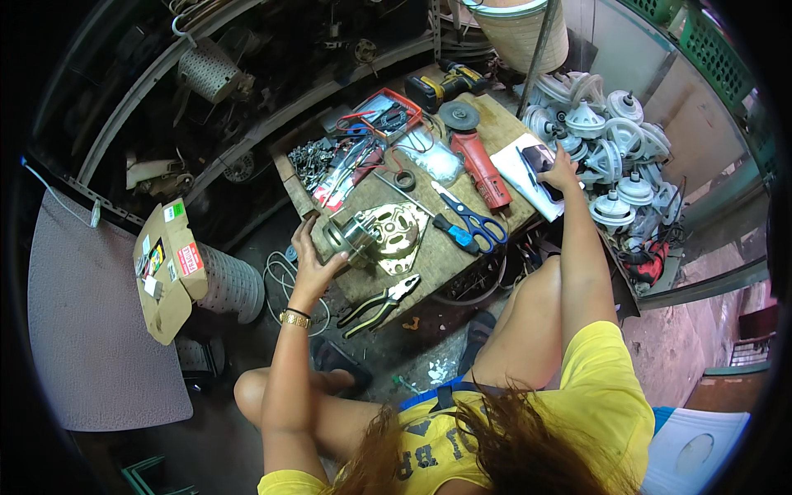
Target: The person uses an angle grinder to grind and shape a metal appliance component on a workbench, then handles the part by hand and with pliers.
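Observation:
My left hand [312, 260] is curled around a cylindrical metal motor part [351, 239], at the near left of the wooden workbench [445, 260]. Against that part lies a flat, slotted metal end plate [398, 235]. My right arm stretches to the bench's right side, where my right hand [560, 175] grips the edge of a dark smartphone [539, 158] over white paper [513, 169]. A pen [526, 161] rests beside the phone. Pliers [381, 307], blue-handled scissors [474, 221] and a blue-and-black screwdriver [455, 235] lie between my hands.
A red angle grinder [480, 165], a yellow-black cordless drill [445, 84], a red tray [384, 114] and loose screws [313, 161] crowd the bench. White gear assemblies [615, 136] are piled at right. An open cardboard box [169, 272] stands at left, near a perforated metal drum [233, 285].

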A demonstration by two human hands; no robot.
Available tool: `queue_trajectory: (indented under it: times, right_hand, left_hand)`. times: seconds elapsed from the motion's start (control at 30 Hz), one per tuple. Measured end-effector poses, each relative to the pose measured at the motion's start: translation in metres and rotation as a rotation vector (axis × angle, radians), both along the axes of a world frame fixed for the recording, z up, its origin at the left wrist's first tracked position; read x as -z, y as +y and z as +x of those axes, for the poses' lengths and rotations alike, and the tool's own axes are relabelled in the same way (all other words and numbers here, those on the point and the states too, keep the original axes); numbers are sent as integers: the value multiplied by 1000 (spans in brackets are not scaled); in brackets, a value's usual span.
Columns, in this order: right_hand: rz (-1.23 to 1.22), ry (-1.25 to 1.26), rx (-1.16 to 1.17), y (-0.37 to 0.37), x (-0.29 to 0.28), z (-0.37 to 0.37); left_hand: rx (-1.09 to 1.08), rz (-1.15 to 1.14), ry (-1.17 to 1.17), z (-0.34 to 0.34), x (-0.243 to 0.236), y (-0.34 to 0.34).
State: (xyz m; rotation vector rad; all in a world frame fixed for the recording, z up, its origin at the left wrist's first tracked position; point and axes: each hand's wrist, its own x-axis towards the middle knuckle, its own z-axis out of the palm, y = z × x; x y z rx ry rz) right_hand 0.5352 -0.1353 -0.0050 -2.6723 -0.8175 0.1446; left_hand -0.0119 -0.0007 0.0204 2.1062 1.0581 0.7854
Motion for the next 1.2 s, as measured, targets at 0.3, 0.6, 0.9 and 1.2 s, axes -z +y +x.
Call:
queue_trajectory:
  times: [0.3,0.6,0.9,1.2]
  right_hand:
    - [71,1,-268,107,-20,-135]
    - [73,85,-160,120,-7,-129]
    - [811,498,-325,93,-52,-106]
    - [1040,1561,-626,15,-115,-227]
  left_hand:
    - [-30,79,15,1,-18,-7]
    - [-93,207,-58,3,-54,-20]
    - [24,339,-153,57,-70,-58]
    - [354,-705,-704,172,-72,-136]
